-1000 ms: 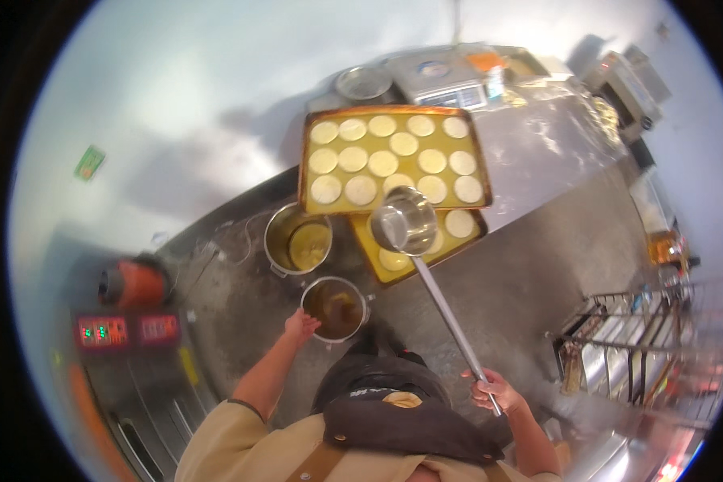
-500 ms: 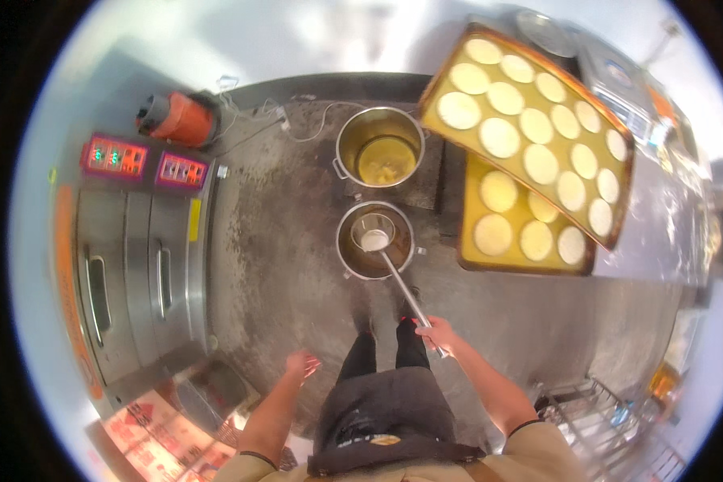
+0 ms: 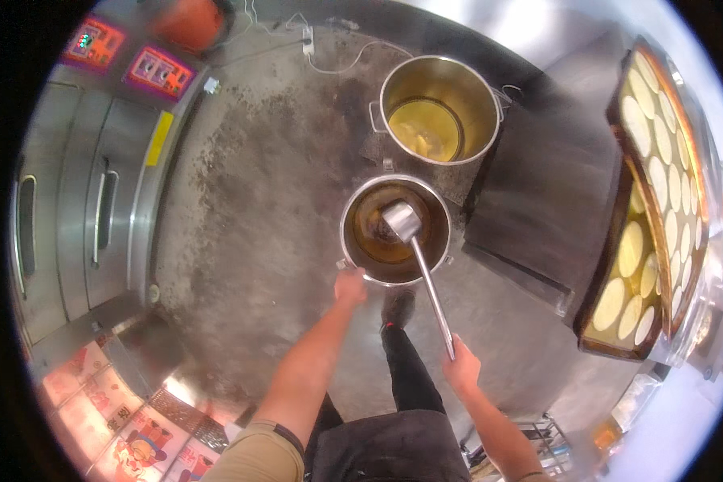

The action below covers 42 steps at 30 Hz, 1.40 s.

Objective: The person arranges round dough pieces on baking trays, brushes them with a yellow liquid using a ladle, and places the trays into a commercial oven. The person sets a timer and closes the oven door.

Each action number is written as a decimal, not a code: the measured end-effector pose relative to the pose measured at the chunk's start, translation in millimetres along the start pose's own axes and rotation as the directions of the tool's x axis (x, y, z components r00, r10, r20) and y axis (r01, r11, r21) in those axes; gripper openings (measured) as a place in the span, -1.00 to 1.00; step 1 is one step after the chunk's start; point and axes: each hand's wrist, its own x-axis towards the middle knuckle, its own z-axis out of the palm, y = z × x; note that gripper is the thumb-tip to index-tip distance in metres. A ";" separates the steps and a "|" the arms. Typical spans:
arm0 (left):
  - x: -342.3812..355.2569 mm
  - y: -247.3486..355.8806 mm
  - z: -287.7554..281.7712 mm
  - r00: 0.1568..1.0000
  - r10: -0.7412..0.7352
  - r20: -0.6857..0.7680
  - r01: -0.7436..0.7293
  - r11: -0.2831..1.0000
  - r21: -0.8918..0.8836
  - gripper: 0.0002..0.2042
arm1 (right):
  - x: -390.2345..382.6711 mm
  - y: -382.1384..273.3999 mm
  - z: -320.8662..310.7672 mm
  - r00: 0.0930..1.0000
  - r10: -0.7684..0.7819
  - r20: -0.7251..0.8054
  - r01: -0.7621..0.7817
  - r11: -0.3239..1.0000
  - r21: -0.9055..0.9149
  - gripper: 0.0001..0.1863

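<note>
My right hand [image 3: 462, 368] is closed round the long steel handle of a ladle [image 3: 402, 218], whose cup is down inside the nearer steel pot [image 3: 394, 273], over brownish liquid. At that pot's near-left rim is my left hand [image 3: 349, 286], its fingers blurred, so I cannot tell whether they grip it. A second, larger steel pot [image 3: 478, 104] with yellow liquid in the bottom stands just beyond. To the right, two overlapping baking trays [image 3: 586, 315] carry several pale flat rounds [image 3: 608, 304] in yellow liquid.
Steel units [image 3: 72, 201] with long handles and lit control panels [image 3: 157, 71] line the left, near an orange appliance [image 3: 189, 18]. A power strip [image 3: 308, 40] and cords lie on the floor. A dark steel platform [image 3: 530, 209] adjoins the pots; a metal rack [image 3: 538, 434] is lower right.
My left hand has moved up to the nearer pot's rim. The ladle has moved from over the trays down into that pot. My view has shifted, with the trays now farther right.
</note>
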 end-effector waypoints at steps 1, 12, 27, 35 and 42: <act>3.3 2.9 7.2 1.000 -0.005 -0.021 0.005 1.000 -0.003 -0.59 | -12.6 9.2 0.6 0.997 -0.031 -0.066 0.031 0.999 -0.007 -0.57; 54.1 -12.4 32.2 0.935 0.011 -0.355 0.034 0.992 0.120 -0.65 | 3.3 12.7 -6.6 0.985 -0.142 -0.101 0.174 0.840 0.513 -0.44; 33.0 -151.4 -47.8 0.905 -0.137 -0.403 0.119 0.990 -0.070 -0.66 | 248.4 -161.0 -64.6 0.882 -0.166 0.441 -0.447 0.005 0.895 -0.71; -4.5 -252.6 -156.0 0.864 -0.336 -0.376 0.257 0.935 -0.245 -0.51 | 338.1 -175.3 -72.2 0.703 -0.517 0.488 -0.609 -0.083 0.789 -0.80; -18.2 -390.9 -265.1 0.792 -0.473 -0.387 0.331 0.864 -0.379 -0.53 | 402.7 -169.7 -65.5 0.999 0.025 -0.027 0.021 0.210 0.977 -0.67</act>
